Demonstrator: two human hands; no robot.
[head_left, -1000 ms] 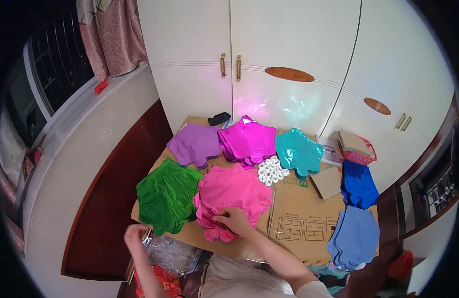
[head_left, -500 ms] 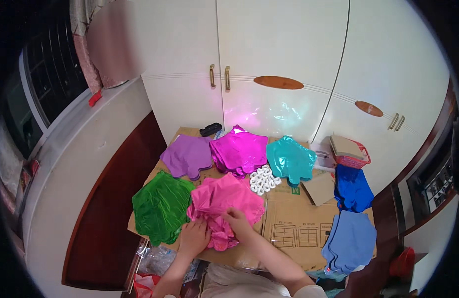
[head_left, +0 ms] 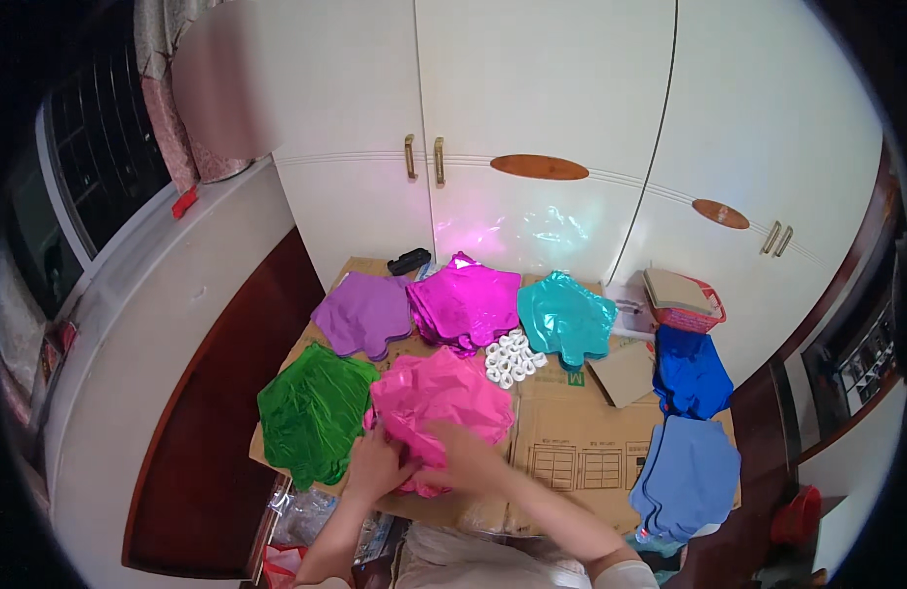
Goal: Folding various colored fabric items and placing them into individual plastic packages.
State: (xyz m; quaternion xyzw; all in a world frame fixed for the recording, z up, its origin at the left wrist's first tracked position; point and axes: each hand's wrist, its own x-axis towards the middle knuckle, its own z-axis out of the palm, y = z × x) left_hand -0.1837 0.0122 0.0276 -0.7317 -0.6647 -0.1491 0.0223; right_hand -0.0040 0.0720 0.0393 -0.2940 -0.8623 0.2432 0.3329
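Note:
A stack of pink star-shaped foil balloons (head_left: 439, 388), flat and creased, lies in front of me on the cardboard. My left hand (head_left: 377, 463) is at its near left edge, fingers bent against the foil; whether they pinch a layer is hidden. Over the stack's near part is my right hand (head_left: 463, 459), smeared by motion, its fingers too blurred to make out. A green foil stack (head_left: 316, 412) lies just left of my left hand. Beyond the pink one are a purple stack (head_left: 365, 314), a magenta stack (head_left: 465, 302) and a teal stack (head_left: 567, 312).
Small white rolls (head_left: 514, 359) sit beside the pink stack. Farther right are a cardboard piece (head_left: 622, 375), a pink basket (head_left: 704, 319), a dark blue stack (head_left: 691, 373) and a grey-blue stack (head_left: 691, 476). A white cabinet (head_left: 532, 88) stands behind the cardboard surface (head_left: 571, 432).
My right hand has moved nearer to me over the pink stack. The pink foil's near part, bunched up before, now spreads flatter. The whole view has shifted slightly.

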